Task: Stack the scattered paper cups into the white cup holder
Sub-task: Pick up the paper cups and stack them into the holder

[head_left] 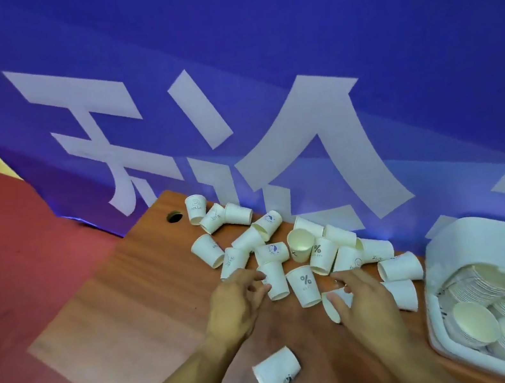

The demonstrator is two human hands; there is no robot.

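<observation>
Several white paper cups lie scattered on the wooden table, most on their sides, some printed with small marks. My left hand reaches into the pile, its fingertips touching an upside-down cup. My right hand rests over a cup lying on its side, thumb against its rim. One cup lies apart near my forearms. The white cup holder stands at the right, with stacks of cups lying inside it.
A blue banner with big white characters hangs right behind the table's far edge. A round cable hole is in the table's far left corner. Red floor lies to the left.
</observation>
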